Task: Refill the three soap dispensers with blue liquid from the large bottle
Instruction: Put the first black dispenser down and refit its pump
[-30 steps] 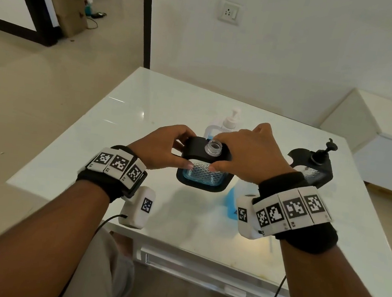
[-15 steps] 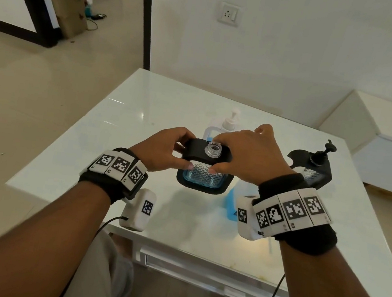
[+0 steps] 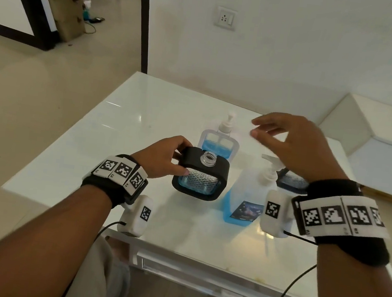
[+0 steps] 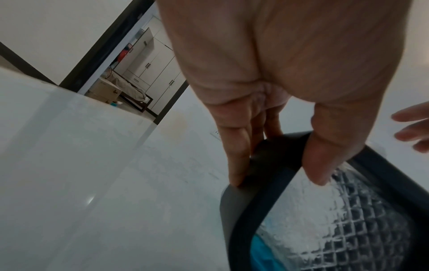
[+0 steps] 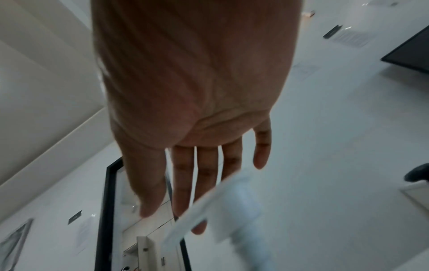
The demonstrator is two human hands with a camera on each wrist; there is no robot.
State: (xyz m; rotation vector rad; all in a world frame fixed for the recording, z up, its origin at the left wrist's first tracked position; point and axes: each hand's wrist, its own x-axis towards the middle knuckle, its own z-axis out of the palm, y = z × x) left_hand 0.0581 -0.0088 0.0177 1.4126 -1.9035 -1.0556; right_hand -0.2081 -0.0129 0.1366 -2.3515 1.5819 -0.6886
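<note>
A square black-framed glass dispenser (image 3: 200,176) stands on the white table (image 3: 123,124), its neck uncapped and a little blue liquid at the bottom. My left hand (image 3: 163,159) grips its left side, thumb on the patterned glass (image 4: 343,210) and fingers (image 4: 236,161) behind the frame. The large clear pump bottle (image 3: 246,195) with blue liquid low inside stands just to its right. My right hand (image 3: 285,140) hovers above that bottle's pump, fingers straight and holding nothing; the pump head (image 5: 223,198) shows blurred below them. A white-pump dispenser (image 3: 220,139) stands behind. A second black dispenser (image 3: 290,180) is partly hidden by my right wrist.
A wall with a socket (image 3: 225,17) runs behind the table. A low white cabinet (image 3: 377,142) sits at the right. The near table edge (image 3: 200,256) is over my knees. Bare tabletop lies to the left of the dispensers.
My right hand has let go of the uncapped dispenser and lifted up and to the right, over the large bottle's pump. My left hand keeps hold of the dispenser.
</note>
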